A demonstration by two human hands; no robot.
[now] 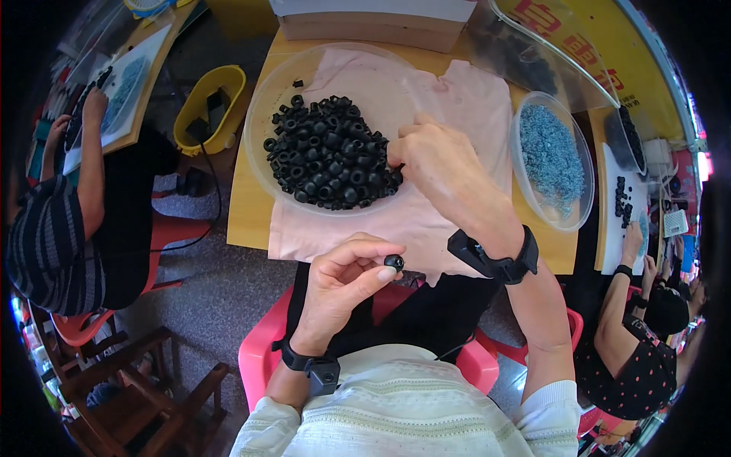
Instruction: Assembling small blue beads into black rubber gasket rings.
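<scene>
My left hand [346, 278] is in front of the table edge, pinching a small black hollow cap-like piece [394, 263] between thumb and fingertips. A pale spot shows in the opening of that piece. My right hand [434, 152] reaches over the rim of a wide, shallow clear tray [255, 99], its fingers closed at the right side of a heap of similar black pieces [327, 152]. Whatever those fingertips grip is hidden by the hand. Under the tray lies a pink cloth [480, 99] spread over the wooden table [247, 206].
Right of the cloth stands a clear tub of small blue pieces [552, 152]. A clear bin [544, 57] and a cardboard box [373, 30] stand behind. A yellow basket [205, 107] is at the left. Other people work at tables on both sides [57, 236] [632, 343].
</scene>
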